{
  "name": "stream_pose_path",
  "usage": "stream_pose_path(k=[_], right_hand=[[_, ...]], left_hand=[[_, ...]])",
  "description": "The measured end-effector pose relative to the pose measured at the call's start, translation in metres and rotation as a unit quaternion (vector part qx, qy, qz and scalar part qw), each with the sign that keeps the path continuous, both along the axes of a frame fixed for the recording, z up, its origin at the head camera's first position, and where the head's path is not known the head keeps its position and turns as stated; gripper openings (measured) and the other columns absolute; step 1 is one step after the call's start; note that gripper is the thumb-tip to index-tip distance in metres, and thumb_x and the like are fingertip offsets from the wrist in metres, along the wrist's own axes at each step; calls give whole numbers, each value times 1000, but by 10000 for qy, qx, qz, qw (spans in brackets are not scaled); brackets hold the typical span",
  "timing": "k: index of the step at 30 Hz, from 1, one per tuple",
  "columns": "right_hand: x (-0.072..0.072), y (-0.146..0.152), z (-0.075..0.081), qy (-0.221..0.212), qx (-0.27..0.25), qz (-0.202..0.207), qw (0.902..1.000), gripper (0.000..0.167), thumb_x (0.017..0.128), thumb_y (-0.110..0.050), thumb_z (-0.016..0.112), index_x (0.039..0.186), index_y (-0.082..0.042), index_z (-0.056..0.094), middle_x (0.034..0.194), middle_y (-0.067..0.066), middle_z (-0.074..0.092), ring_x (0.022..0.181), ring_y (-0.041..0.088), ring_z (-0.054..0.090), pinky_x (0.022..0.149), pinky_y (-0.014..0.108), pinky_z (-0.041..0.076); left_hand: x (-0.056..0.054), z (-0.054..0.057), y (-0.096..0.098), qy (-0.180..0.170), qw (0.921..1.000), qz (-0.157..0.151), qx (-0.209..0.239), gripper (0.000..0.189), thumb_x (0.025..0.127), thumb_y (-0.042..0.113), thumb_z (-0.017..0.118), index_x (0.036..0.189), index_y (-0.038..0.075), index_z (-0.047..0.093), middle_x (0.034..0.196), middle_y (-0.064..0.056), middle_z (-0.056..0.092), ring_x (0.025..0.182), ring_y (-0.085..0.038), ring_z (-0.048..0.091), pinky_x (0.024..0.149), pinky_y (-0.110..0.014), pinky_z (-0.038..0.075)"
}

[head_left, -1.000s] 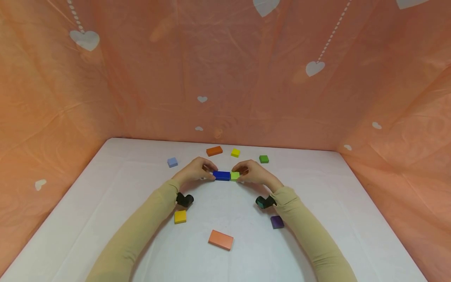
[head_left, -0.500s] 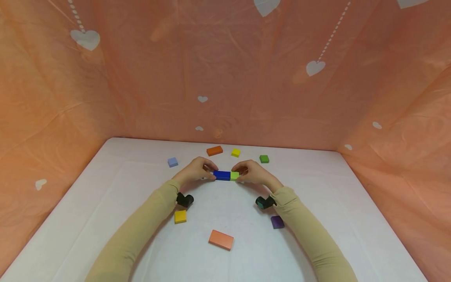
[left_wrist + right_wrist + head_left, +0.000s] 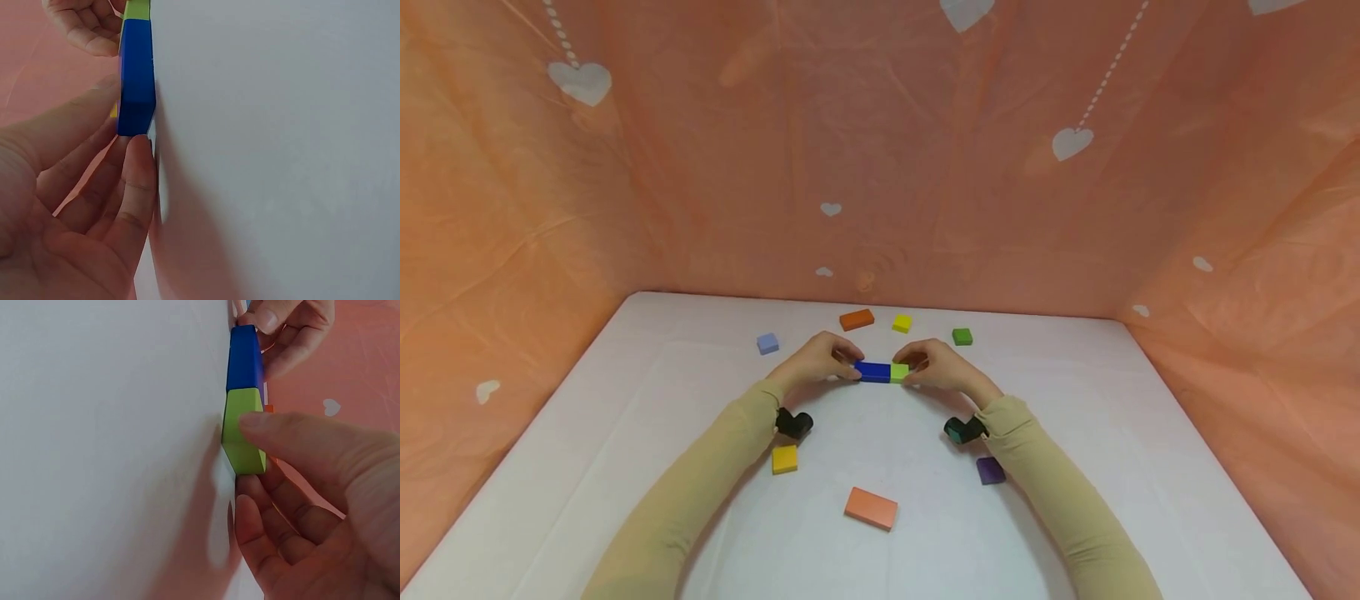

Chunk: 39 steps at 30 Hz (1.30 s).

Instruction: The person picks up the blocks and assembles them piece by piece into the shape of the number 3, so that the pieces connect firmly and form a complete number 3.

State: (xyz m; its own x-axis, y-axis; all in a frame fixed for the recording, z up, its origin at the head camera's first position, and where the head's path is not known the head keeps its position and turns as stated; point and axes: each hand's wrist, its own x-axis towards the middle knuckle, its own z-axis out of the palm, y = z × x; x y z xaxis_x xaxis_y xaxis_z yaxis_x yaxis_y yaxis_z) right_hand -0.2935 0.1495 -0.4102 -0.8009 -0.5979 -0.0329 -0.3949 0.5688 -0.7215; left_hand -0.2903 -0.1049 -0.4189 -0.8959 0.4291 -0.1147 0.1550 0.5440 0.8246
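Note:
A blue rectangular block (image 3: pixel 873 372) and a lime green block (image 3: pixel 899 373) lie end to end on the white table, touching. My left hand (image 3: pixel 817 360) pinches the blue block's left end, thumb at the near side and fingers at the far side. The lime green block's right end is held likewise by my right hand (image 3: pixel 942 367). In the left wrist view, other fingers sit at the end of the blue block (image 3: pixel 137 75). The right wrist view has my thumb on the lime green block (image 3: pixel 245 428), its faces flush with the blue one.
Behind the hands lie an orange block (image 3: pixel 857 320), a yellow block (image 3: pixel 902 323), a green block (image 3: pixel 962 337) and a light blue block (image 3: pixel 767 343). Nearer are a darker yellow block (image 3: pixel 785 459), a purple block (image 3: pixel 991 471) and a salmon block (image 3: pixel 871 508). Orange cloth (image 3: pixel 880 167) surrounds the table.
The narrow gap between the blue and lime green blocks has closed as the lime green one moved slightly left. Both hands have otherwise stayed nearly still.

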Motion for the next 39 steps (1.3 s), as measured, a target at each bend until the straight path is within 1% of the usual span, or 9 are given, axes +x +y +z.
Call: stream_pose_path(k=[6, 12, 14, 19, 21, 26, 32, 37, 39], right_hand=[[-1, 1, -1, 31, -8, 31, 10000, 35, 81, -4, 75, 115, -1, 65, 105, 7, 65, 94, 20, 58, 86, 33, 48], [-4, 3, 1, 67, -68, 29, 10000, 35, 81, -3, 75, 114, 0, 65, 104, 7, 65, 94, 19, 59, 86, 32, 49], [2, 2, 10, 10, -168, 89, 9998, 35, 81, 1, 73, 115, 5, 63, 106, 14, 65, 96, 26, 60, 87, 37, 49], [2, 5, 13, -99, -210, 80, 9997, 35, 83, 1, 71, 117, 6, 61, 108, 16, 65, 98, 27, 61, 88, 37, 50], [-6, 10, 6, -95, -205, 56, 9997, 36, 84, -2, 71, 118, 3, 62, 109, 12, 66, 98, 22, 61, 87, 34, 50], [-9, 21, 16, -143, -449, 70, 9989, 37, 87, -4, 69, 121, 5, 59, 114, 19, 63, 105, 28, 60, 92, 40, 48], [-3, 36, 31, -105, -662, 20, 9977, 38, 88, 1, 65, 125, 8, 55, 120, 26, 58, 112, 36, 56, 96, 47, 44], [1, 51, 36, -53, -742, 40, 9972, 38, 88, 6, 62, 125, 9, 54, 121, 31, 55, 113, 44, 54, 95, 49, 44], [3, 58, 37, 5, -683, 36, 9977, 38, 88, 5, 63, 125, 8, 55, 122, 30, 55, 112, 44, 54, 94, 47, 45]], left_hand=[[0, 0, 1, -177, 9998, 46, 91, 27, 91, 15, 67, 115, 4, 67, 100, -5, 66, 87, -20, 59, 79, -30, 51], [-1, 1, 1, -71, 9999, 35, 132, 27, 90, 13, 68, 115, 3, 67, 100, -5, 66, 89, -21, 57, 81, -30, 50], [-2, 0, 0, -51, 9999, 28, 144, 28, 89, 13, 68, 115, 2, 67, 100, -6, 66, 89, -21, 57, 80, -30, 50], [-2, 0, -1, -103, 9998, 36, 171, 29, 88, 13, 70, 115, 3, 67, 99, -5, 66, 89, -20, 58, 79, -29, 51], [-2, 0, -1, -139, 9998, 49, 166, 29, 88, 13, 70, 115, 4, 68, 99, -4, 65, 89, -20, 58, 79, -29, 51], [-2, 1, -2, -120, 9997, 34, 193, 28, 88, 12, 70, 115, 4, 68, 98, -4, 65, 89, -20, 58, 78, -29, 51], [-2, -1, -2, -43, 9997, -35, 245, 27, 88, 9, 70, 113, 2, 68, 98, -5, 65, 88, -20, 58, 79, -29, 51], [-1, -2, -1, 46, 9997, -63, 226, 27, 88, 9, 70, 113, 2, 68, 98, -5, 66, 90, -21, 57, 83, -30, 49], [0, -1, -1, 77, 9997, -57, 209, 27, 87, 9, 70, 113, 2, 68, 98, -5, 66, 90, -21, 57, 83, -30, 50]])
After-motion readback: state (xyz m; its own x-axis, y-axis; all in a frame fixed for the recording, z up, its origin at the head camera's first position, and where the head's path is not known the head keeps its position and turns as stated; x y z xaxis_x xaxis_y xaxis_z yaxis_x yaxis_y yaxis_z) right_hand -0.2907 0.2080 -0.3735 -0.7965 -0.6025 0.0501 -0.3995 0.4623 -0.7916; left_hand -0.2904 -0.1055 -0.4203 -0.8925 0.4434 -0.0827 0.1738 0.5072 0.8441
